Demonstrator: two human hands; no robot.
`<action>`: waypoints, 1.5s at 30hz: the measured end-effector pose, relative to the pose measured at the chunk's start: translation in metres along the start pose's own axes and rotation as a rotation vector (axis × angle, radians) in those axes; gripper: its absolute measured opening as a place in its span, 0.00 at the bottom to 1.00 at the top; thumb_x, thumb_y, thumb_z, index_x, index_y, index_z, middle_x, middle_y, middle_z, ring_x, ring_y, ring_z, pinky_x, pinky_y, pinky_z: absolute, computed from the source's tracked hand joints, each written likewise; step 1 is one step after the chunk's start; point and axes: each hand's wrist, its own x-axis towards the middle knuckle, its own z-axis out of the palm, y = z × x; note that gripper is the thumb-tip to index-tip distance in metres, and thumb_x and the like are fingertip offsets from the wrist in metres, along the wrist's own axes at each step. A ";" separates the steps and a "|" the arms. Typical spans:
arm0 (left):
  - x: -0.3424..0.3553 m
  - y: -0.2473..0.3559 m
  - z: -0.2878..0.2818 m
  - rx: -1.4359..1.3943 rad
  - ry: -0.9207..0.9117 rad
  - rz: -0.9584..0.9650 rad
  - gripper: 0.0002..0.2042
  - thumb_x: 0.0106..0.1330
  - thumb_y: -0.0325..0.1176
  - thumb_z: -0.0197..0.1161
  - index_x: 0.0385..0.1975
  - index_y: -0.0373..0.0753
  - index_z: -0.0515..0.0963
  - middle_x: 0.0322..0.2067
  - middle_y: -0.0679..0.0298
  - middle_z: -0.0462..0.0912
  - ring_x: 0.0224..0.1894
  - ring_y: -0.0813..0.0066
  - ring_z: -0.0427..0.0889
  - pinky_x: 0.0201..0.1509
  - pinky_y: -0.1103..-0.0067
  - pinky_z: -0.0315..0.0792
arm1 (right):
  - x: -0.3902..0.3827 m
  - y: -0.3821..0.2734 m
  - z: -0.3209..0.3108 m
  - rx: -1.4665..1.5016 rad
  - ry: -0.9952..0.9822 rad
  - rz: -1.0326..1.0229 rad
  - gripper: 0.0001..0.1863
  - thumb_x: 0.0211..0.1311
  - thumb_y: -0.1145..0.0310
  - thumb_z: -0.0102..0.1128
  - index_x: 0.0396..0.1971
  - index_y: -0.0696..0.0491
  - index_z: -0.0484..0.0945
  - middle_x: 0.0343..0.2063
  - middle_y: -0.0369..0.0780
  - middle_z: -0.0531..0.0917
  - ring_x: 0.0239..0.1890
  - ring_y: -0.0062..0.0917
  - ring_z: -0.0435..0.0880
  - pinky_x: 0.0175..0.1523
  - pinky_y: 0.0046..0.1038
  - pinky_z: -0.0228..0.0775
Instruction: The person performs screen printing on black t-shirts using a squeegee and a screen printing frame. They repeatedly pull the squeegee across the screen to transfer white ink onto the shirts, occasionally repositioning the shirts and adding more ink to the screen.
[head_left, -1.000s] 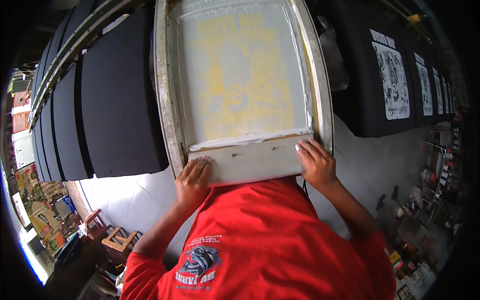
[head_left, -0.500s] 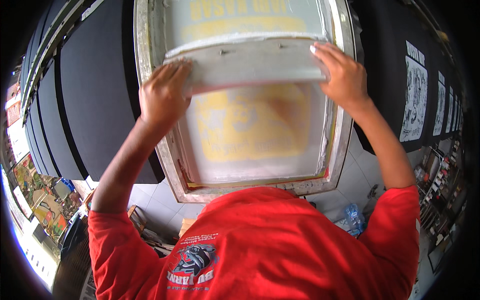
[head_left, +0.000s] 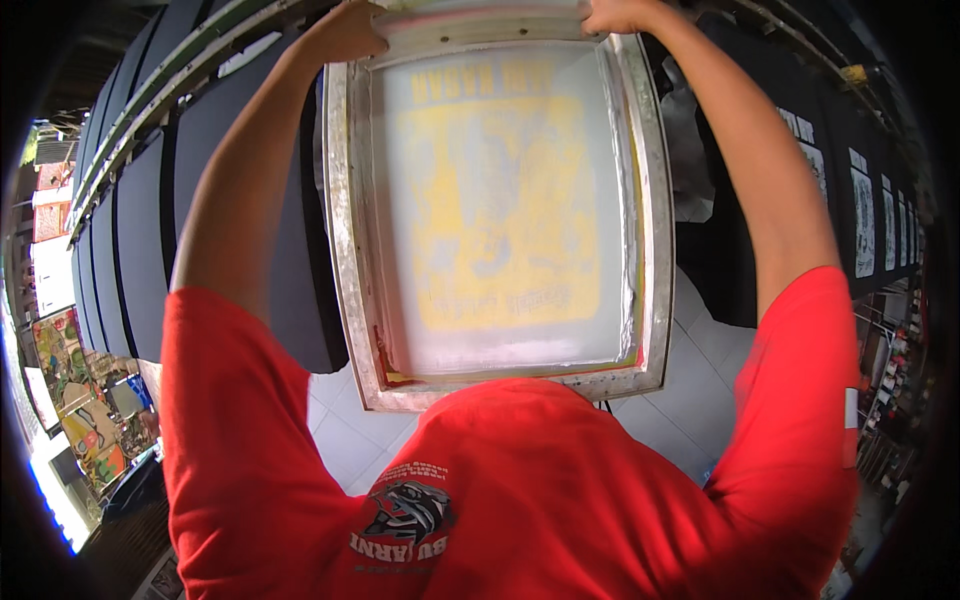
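Observation:
A wide squeegee (head_left: 455, 36) spans the far end of a screen-printing frame (head_left: 349, 250). My left hand (head_left: 345, 32) is closed round its left end, and my right hand (head_left: 618, 15) grips the right end; the top picture edge cuts off part of both. Below the squeegee stretches the screen's pale mesh (head_left: 500, 352), bearing a yellow stencil (head_left: 505, 215) with a rounded rectangular picture and lettering. White ink smears run along the mesh's right inner edge. What lies beneath the screen is hidden.
Dark fabric-covered boards (head_left: 235, 220) stand in a row at left, beside a metal rail (head_left: 135, 125). At right, more dark pieces carry white prints (head_left: 861, 215). Pale floor tiles (head_left: 690, 365) show below. Cluttered shelves (head_left: 895, 370) line the far right.
Both hands have moved the squeegee away from me, from mid-screen to the far end of the frame. The yellow stencil now shows almost whole. My arms are stretched further out.

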 end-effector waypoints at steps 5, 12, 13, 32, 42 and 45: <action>-0.040 0.062 -0.033 0.032 0.046 -0.106 0.21 0.50 0.33 0.65 0.47 0.39 0.81 0.37 0.48 0.85 0.39 0.56 0.86 0.47 0.68 0.79 | -0.059 -0.046 -0.030 -0.099 0.119 0.079 0.14 0.38 0.66 0.65 0.28 0.56 0.82 0.27 0.54 0.83 0.30 0.47 0.83 0.35 0.42 0.74; -0.211 0.177 -0.019 -0.049 0.064 -0.155 0.15 0.51 0.32 0.67 0.41 0.43 0.82 0.32 0.53 0.85 0.36 0.52 0.85 0.41 0.64 0.80 | -0.216 -0.170 0.003 -0.046 0.080 0.239 0.13 0.47 0.70 0.68 0.36 0.53 0.84 0.34 0.49 0.85 0.36 0.42 0.85 0.42 0.37 0.76; -0.240 0.195 -0.013 -0.098 0.062 -0.121 0.15 0.51 0.32 0.67 0.41 0.43 0.81 0.32 0.54 0.84 0.35 0.52 0.85 0.39 0.64 0.80 | -0.246 -0.189 0.013 -0.045 0.118 0.196 0.13 0.47 0.71 0.67 0.36 0.54 0.84 0.35 0.48 0.85 0.37 0.41 0.85 0.44 0.37 0.77; -0.364 0.270 0.090 -0.082 0.211 -0.095 0.15 0.47 0.21 0.61 0.38 0.38 0.81 0.38 0.62 0.84 0.43 0.66 0.84 0.44 0.75 0.80 | -0.358 -0.247 0.154 0.032 0.215 0.213 0.24 0.39 0.75 0.66 0.44 0.52 0.82 0.48 0.35 0.82 0.55 0.32 0.79 0.56 0.31 0.74; -0.228 0.177 0.076 -0.038 0.194 -0.050 0.23 0.45 0.24 0.68 0.46 0.42 0.80 0.43 0.62 0.84 0.44 0.61 0.84 0.50 0.71 0.80 | -0.226 -0.148 0.117 -0.055 0.267 0.129 0.22 0.41 0.75 0.66 0.43 0.49 0.80 0.47 0.35 0.83 0.50 0.31 0.82 0.49 0.33 0.79; -0.186 0.145 0.080 0.062 0.219 -0.061 0.23 0.45 0.27 0.70 0.47 0.45 0.80 0.44 0.62 0.84 0.45 0.62 0.84 0.49 0.70 0.79 | -0.183 -0.115 0.109 -0.042 0.270 0.149 0.22 0.42 0.74 0.65 0.44 0.49 0.80 0.46 0.36 0.83 0.46 0.34 0.83 0.46 0.34 0.79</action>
